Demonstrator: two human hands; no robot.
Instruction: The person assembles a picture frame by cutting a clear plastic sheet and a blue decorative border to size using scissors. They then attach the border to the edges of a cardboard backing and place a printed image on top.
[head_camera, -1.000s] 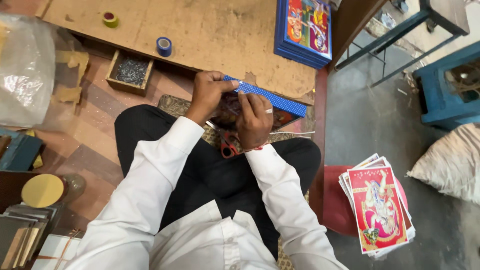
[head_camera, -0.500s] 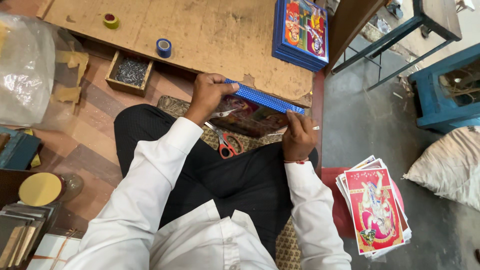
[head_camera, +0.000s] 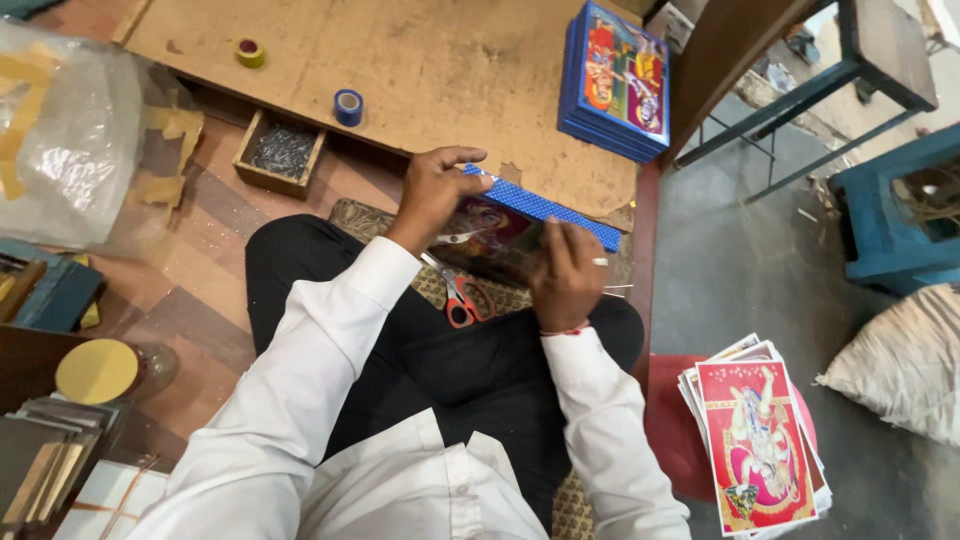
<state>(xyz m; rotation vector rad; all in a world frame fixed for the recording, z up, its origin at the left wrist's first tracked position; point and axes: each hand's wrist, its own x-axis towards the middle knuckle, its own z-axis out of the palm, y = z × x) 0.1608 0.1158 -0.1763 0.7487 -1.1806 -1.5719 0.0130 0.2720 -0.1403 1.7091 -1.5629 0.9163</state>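
Note:
A framed colourful picture (head_camera: 500, 232) with a blue dotted frame edge (head_camera: 545, 208) lies tilted over my lap. My left hand (head_camera: 432, 190) grips its upper left end, fingers curled over the blue edge. My right hand (head_camera: 565, 272) presses on the picture's right part, palm down, with thin nails or pins sticking out beside it to the right. Red-handled scissors (head_camera: 460, 298) lie on my lap just under the picture, between my two arms.
A large brown board (head_camera: 400, 70) lies ahead with a stack of blue framed pictures (head_camera: 615, 80), a blue tape roll (head_camera: 348, 106) and a yellow tape roll (head_camera: 249, 52). A small wooden box of nails (head_camera: 280, 153) sits left. Printed pictures (head_camera: 755, 440) are stacked right.
My right hand went from beside the left hand out to the frame's right end, then came back a little onto the picture. The left hand kept its grip on the frame.

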